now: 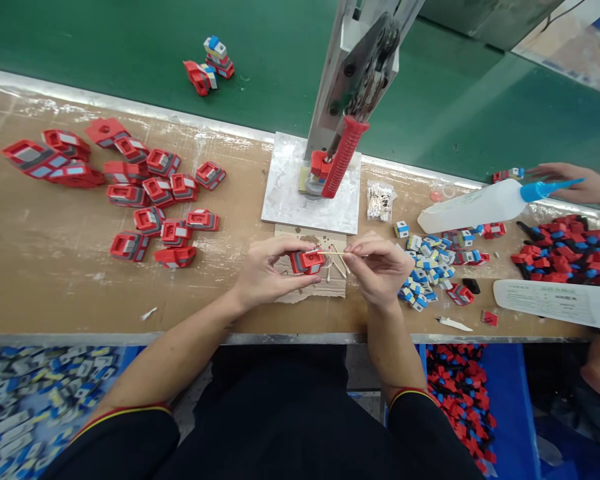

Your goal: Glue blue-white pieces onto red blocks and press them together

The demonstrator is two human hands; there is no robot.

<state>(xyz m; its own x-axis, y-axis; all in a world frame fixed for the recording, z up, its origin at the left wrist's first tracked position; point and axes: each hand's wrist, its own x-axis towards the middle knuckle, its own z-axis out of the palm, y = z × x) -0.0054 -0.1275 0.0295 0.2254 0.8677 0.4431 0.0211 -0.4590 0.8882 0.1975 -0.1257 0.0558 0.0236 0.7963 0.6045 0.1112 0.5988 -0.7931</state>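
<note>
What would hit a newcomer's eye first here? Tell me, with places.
Probably the press with its red handle, mid-bench on a metal plate. Nearer, the left hand holds a red part and the right hand a thin stick. Scattered red parts fill much of the bench's left, with two whitish bottles at the right.

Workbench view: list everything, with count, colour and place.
Bench: one, brown, middle
Surface: one, green, behind
Press: one, grey and red, centre
Bottles: two, white, bench right
Swab packet: one, clear, beside press
Blade: one, pale, front right
Pieces: many, red, mostly bench left; one in left hand
Sticks: several, pale, centre; one in right hand
Blocks: many, mostly white, right
Bins: two, blue, below bench
Parts: many, mostly red, far right, right bin
Co-worker's hand: one, bare, far right
Sleeves: two, black, bottom
Hands: two, bare, centre
</note>
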